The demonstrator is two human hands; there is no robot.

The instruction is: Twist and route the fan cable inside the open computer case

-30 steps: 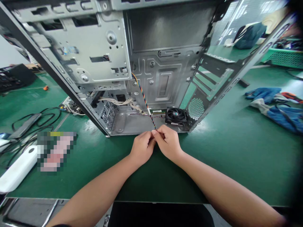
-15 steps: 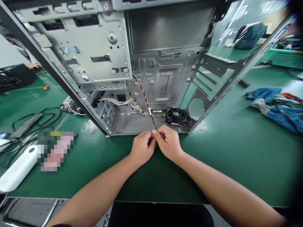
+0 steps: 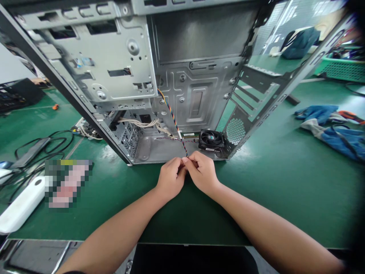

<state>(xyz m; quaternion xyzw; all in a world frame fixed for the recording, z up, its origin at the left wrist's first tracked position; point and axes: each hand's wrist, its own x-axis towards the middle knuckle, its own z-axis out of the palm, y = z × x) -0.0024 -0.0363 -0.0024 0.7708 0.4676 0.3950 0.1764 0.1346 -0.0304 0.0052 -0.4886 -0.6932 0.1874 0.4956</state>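
An open grey computer case stands upright on the green mat, its side panel off. A twisted multicoloured cable runs from inside the case down to my hands. My left hand and my right hand meet just in front of the case's lower edge, fingers pinched together on the cable's end. A black cooler fan sits on the case floor just behind my right hand. White wire bundles lie inside the case at the left.
Green mat covers the bench. Black cables and a white device lie at the left. Blue cloth is at the right, a green basket behind it. A metal rail borders the near edge.
Almost nothing; both hands stay pinched on the cable end, with only a slight shift of the view.
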